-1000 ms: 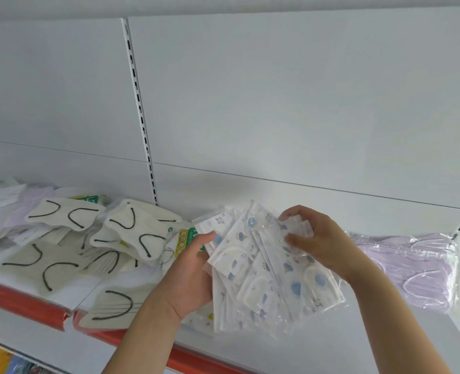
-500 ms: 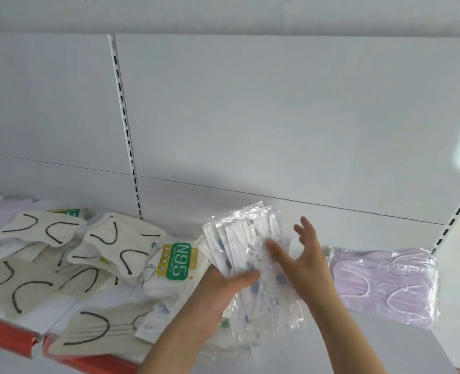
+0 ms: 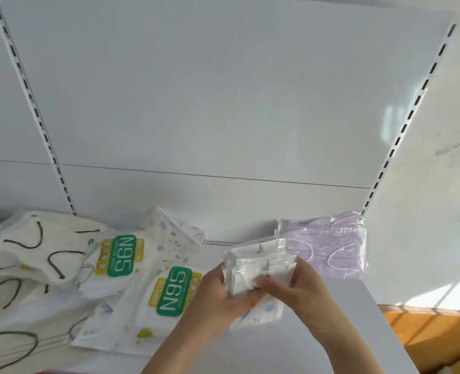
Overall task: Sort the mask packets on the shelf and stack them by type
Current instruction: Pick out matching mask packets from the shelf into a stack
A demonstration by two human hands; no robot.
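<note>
Two hands meet over the white shelf (image 3: pixel 291 352), both on one bundle of clear mask packets (image 3: pixel 261 268) printed with small blue figures. Left hand (image 3: pixel 218 295): grip closed round the bundle's left side, fingers curled beneath it. Right hand (image 3: pixel 301 287): grip closed round the right side, fingertips pressed against the packet faces. Bundle stands on edge, roughly squared, held just above the shelf toward its right half.

Lilac mask pack (image 3: pixel 328 247) lies flat at the shelf's back right corner, against the rear panel, just beside the bundle and right hand; contact cannot be judged.

Left of the hands, two N95 packets with green labels: one (image 3: pixel 121 255) further back, one (image 3: pixel 172 292) nearer the front edge, partly overlapping. A loose blue-print packet (image 3: pixel 177 236) tilts up behind them near the rear panel.

Left end of shelf: a heap of cream masks with black ear loops (image 3: pixel 42 247), overlapping, reaching the front edge.
</note>
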